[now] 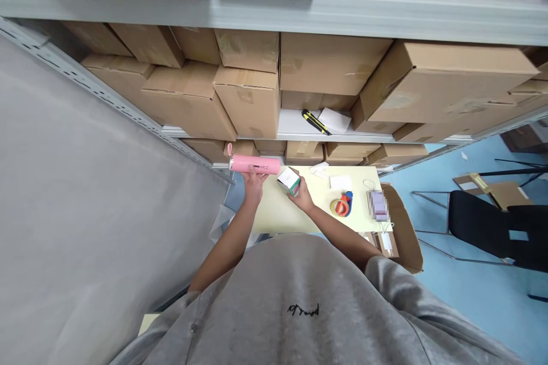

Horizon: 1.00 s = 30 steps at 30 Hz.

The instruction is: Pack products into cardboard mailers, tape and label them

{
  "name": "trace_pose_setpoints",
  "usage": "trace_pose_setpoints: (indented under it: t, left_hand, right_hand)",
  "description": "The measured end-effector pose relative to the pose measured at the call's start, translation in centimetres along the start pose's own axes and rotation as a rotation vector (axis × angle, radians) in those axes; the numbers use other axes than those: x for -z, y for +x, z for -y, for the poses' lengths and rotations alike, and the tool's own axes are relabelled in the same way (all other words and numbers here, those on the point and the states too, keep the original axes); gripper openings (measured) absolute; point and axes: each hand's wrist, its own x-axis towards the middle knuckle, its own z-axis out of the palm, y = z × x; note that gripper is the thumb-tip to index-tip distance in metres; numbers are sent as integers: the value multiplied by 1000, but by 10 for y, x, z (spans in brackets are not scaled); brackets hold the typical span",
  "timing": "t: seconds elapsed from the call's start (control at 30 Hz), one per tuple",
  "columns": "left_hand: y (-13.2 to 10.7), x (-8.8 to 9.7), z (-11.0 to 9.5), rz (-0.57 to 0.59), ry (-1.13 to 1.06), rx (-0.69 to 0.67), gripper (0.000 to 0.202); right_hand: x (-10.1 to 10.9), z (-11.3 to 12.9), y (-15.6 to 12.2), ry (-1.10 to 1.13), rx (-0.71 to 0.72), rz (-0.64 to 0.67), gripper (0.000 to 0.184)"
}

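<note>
My left hand [254,181] is closed around a pink cylindrical bottle [255,165], held level above the far left edge of a pale yellow table [278,214]. My right hand [302,196] grips a small white carton with green trim [289,180], tilted just right of the bottle's end. Bottle and carton are close but apart.
An orange and blue tape dispenser [342,205], a white slip [340,182] and a small device with a cord [378,205] lie on the table's right part. Shelves of cardboard boxes [248,100] rise behind, with a yellow-black utility knife [315,122]. An open box [405,234] and a black chair [496,231] stand at the right.
</note>
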Motion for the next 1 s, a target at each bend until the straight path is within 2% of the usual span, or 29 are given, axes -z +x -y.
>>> trace_pose_setpoints:
  t: [0.13, 0.3, 0.53, 0.67, 0.73, 0.9, 1.0]
  left_hand:
    - [-3, -5, 1, 18, 180, -102, 101]
    - [-10, -6, -1, 65, 350, -225, 95]
    - [-14, -11, 3, 148, 260, -84, 101]
    - [-17, -17, 9, 204, 285, -189, 100]
    - [-17, -18, 12, 208, 296, -215, 93]
    - [-18, -16, 18, 138, 337, -168, 71]
    - [-22, -18, 14, 142, 293, -159, 71]
  right_hand:
    - [4, 11, 0, 7, 31, 20, 76]
    - [9, 20, 2, 33, 62, 42, 85]
    - [11, 23, 7, -64, 139, 26, 79]
    - [11, 27, 10, -75, 182, 52, 76]
    - [12, 30, 11, -26, 181, 53, 75]
    - [15, 39, 11, -41, 156, 75, 74]
    - [18, 47, 12, -50, 124, 72, 76]
